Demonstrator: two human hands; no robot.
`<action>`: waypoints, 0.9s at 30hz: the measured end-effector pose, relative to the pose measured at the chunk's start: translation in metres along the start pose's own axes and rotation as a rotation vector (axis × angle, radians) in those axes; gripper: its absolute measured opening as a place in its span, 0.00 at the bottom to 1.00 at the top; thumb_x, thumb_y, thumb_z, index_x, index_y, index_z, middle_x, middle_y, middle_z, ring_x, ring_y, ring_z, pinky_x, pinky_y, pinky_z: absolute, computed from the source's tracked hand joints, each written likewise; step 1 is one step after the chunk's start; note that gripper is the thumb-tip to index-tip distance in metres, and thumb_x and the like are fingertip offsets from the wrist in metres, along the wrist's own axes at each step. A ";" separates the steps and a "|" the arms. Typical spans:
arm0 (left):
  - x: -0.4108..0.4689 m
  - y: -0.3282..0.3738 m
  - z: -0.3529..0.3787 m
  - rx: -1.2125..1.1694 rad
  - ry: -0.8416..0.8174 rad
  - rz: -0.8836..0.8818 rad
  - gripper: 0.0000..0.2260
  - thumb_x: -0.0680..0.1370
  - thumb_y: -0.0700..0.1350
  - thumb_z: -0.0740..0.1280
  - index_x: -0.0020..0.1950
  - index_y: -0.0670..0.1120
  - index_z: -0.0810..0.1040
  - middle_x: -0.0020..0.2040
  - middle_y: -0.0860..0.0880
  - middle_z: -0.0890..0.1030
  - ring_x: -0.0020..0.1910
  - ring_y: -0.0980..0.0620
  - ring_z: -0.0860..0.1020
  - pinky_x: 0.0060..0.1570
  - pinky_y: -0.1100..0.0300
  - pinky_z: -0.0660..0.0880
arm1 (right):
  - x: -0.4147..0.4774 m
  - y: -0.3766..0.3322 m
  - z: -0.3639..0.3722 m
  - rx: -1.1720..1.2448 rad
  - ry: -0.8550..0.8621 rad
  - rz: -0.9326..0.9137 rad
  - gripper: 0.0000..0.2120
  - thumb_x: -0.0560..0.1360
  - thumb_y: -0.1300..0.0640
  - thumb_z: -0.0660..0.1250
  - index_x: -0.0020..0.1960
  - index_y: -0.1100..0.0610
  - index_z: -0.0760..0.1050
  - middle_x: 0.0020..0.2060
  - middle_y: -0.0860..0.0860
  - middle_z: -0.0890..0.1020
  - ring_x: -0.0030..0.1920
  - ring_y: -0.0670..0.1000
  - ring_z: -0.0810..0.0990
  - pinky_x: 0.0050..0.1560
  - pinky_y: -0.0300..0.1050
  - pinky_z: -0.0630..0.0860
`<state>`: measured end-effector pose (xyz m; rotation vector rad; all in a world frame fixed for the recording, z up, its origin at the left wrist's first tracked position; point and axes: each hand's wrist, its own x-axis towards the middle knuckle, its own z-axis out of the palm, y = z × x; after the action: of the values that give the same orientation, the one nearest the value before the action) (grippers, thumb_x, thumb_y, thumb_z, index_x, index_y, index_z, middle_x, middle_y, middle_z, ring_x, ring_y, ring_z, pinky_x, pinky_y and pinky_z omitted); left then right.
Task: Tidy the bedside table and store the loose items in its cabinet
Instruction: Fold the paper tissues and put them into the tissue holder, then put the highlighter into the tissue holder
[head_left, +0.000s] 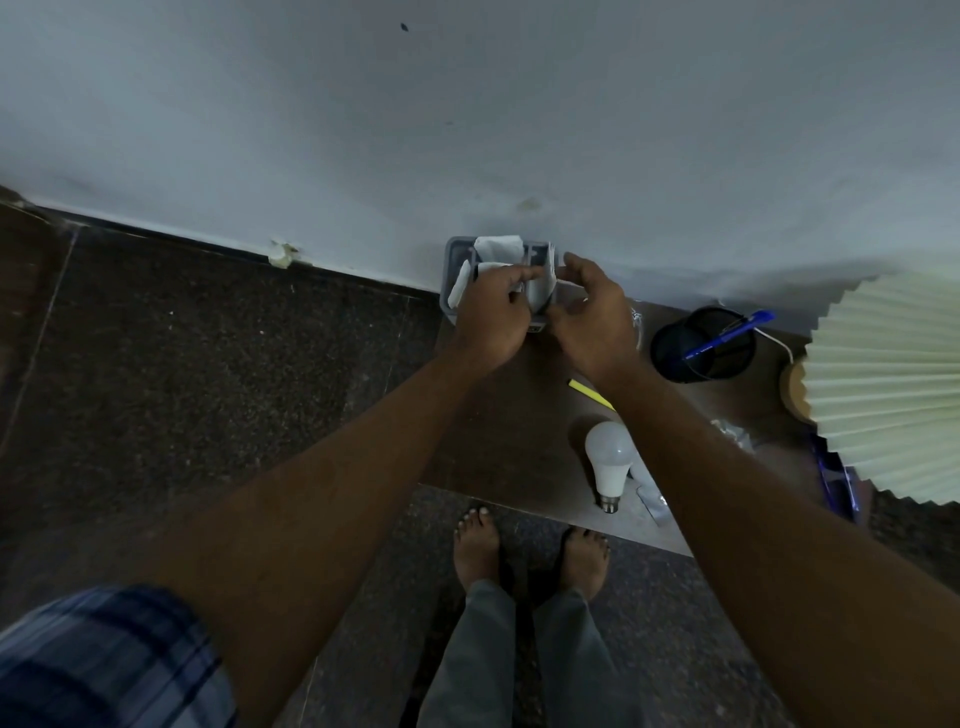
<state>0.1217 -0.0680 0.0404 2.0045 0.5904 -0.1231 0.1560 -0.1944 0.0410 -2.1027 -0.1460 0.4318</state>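
Reaching out together, both hands meet over a grey organizer (451, 270) that sits at the surface's (498, 431) far left corner, tight against the wall (467, 104). The left hand (491, 317) is curled around white paper (497, 248) that sticks up from the organizer's compartments. The right hand (592, 317), at 3 o'clock of the left, has its fingers bent narrow against the organizer's right end; whether it actually grips anything I cannot tell. At 5 o'clock from the hands a white bulb (609, 457) lies on its side, cap toward the near edge, with a yellow strip (589, 392) between it and the right wrist. At 3 o'clock stands a black cup (701, 345) holding a blue pen (727, 335), and beyond it a pleated lamp (888, 384).
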 end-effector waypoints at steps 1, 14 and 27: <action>0.000 0.000 0.000 -0.003 0.001 0.008 0.18 0.80 0.31 0.59 0.67 0.39 0.80 0.65 0.42 0.81 0.65 0.47 0.79 0.68 0.55 0.74 | 0.000 0.001 0.000 -0.002 0.008 -0.006 0.24 0.75 0.61 0.70 0.71 0.56 0.73 0.61 0.49 0.82 0.52 0.41 0.77 0.41 0.16 0.68; -0.049 -0.023 0.008 -0.248 0.122 -0.010 0.10 0.77 0.41 0.68 0.55 0.50 0.84 0.50 0.56 0.86 0.52 0.59 0.84 0.54 0.62 0.80 | -0.030 0.005 -0.007 0.115 0.091 0.011 0.15 0.73 0.61 0.73 0.60 0.56 0.79 0.49 0.44 0.83 0.47 0.39 0.82 0.46 0.31 0.77; -0.095 -0.035 0.032 -0.234 0.072 -0.131 0.10 0.75 0.35 0.69 0.54 0.43 0.84 0.49 0.49 0.87 0.50 0.53 0.85 0.55 0.50 0.82 | -0.082 0.034 0.002 0.089 -0.022 0.124 0.12 0.74 0.59 0.73 0.53 0.46 0.79 0.45 0.44 0.85 0.43 0.43 0.83 0.47 0.43 0.79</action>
<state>0.0277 -0.1157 0.0277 1.7496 0.7477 -0.0580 0.0766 -0.2333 0.0317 -2.0264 -0.0093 0.5262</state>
